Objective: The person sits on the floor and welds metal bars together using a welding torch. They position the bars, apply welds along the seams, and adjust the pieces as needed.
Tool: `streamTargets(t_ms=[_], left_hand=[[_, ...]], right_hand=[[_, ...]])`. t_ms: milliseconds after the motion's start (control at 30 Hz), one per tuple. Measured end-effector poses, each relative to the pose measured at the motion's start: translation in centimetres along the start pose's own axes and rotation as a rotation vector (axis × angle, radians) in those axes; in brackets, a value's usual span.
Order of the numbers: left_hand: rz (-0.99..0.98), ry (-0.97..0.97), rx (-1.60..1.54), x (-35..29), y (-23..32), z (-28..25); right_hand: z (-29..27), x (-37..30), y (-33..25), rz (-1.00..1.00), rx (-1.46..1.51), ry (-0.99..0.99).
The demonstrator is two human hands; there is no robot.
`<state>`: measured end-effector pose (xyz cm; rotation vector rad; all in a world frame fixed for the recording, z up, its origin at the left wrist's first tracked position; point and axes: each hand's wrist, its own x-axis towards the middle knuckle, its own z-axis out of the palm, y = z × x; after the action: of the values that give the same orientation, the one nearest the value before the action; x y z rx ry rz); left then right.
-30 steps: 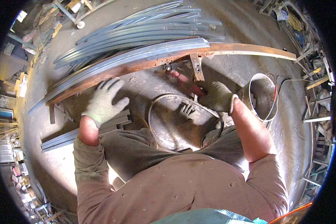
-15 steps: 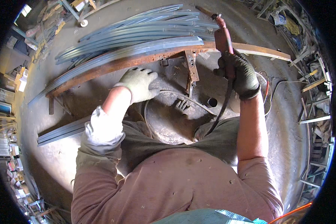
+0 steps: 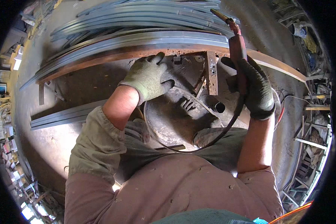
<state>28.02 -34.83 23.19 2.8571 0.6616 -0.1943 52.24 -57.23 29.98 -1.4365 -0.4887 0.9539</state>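
Observation:
My right hand [image 3: 258, 88], in a dark work glove, is wrapped round the red handle of a welding torch [image 3: 238, 48]. Its brass-coloured nozzle points up and left, over the far steel lengths, and a dark cable [image 3: 227, 125] runs from the handle down across my lap. My left hand [image 3: 146, 76], in a pale glove with dark fingertips, is open and holds nothing. Its fingertips are at the near edge of a long rusty steel beam [image 3: 100, 64]; whether they touch it I cannot tell. A pale metal length [image 3: 149, 40] lies along the beam's far side.
Beyond the beam lies a pile of grey metal profiles [image 3: 138, 23]. A rusty bracket with holes [image 3: 212, 72] juts toward me from the beam. On the floor are a loose glove [image 3: 187, 104], a short round pipe [image 3: 220, 108] and metal bars [image 3: 67, 115]. Racks [image 3: 313, 140] stand at right.
My left hand has moved right and closer to the beam's edge. The torch, still in my right hand, has its nozzle more plainly in sight. The whole view has shifted somewhat.

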Motion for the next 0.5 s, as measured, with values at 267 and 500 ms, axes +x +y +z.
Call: streamTargets(t_ms=[267,500], left_hand=[[-0.094,0.032,-0.114,4.8,-2.6,1.4],[-0.009,0.132,-0.095,6.6,-3.3,1.9]], right_hand=[[0.8,5.0,1.3,0.05,-0.217,0.078],[1.4,7.5,1.4,0.14,-0.329,0.082]])
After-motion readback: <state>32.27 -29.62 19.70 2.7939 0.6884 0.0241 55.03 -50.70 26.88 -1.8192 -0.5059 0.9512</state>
